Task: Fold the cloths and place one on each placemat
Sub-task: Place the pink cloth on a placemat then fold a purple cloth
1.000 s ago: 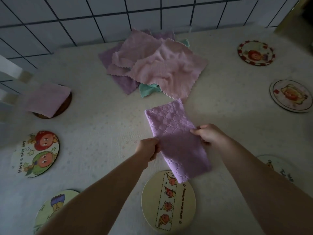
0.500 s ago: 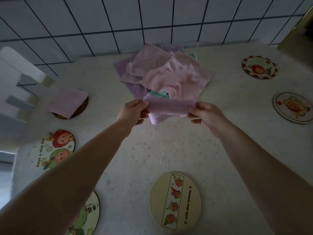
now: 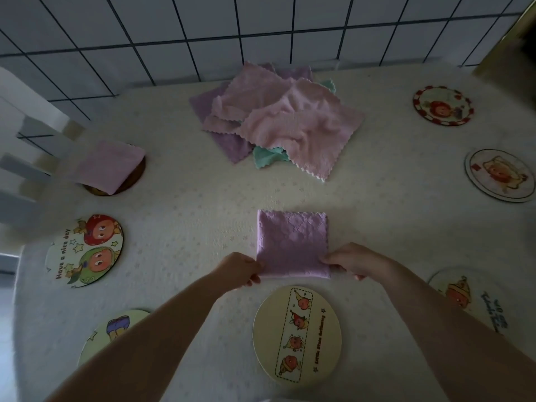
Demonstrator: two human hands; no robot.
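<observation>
Head view: folded cloth (image 3: 292, 245) is being pinched by both hands, left (image 3: 242, 269) and right (image 3: 352, 260); placement on the 6 o'clock placemat (image 3: 295, 335) is likely being called for.

Folded cloth (image 3: 292, 245) near the table's front edge: lilac, raised diamond texture.

Pile at the back edge: top cloth (image 3: 301, 132) pale pink, scalloped hem; purple cloth (image 3: 229, 145) beneath; mint-green cloth (image 3: 268, 158) showing at the pile's front.

Folded cloth (image 3: 108, 165) on the brown placemat (image 3: 136, 177), left edge: pale pink.

Tablecloth (image 3: 185, 216): cream, faint star print.

Placemat (image 3: 296, 335) at the front edge: cream, dashed strip of orange cartoon figures.

Left-edge placemat (image 3: 84, 250): white, red and green cartoon faces.

Back-right corner placemat (image 3: 443, 105): red-and-white checked rim.

Wall (image 3: 261, 21): white tiles, dark grout.
</observation>
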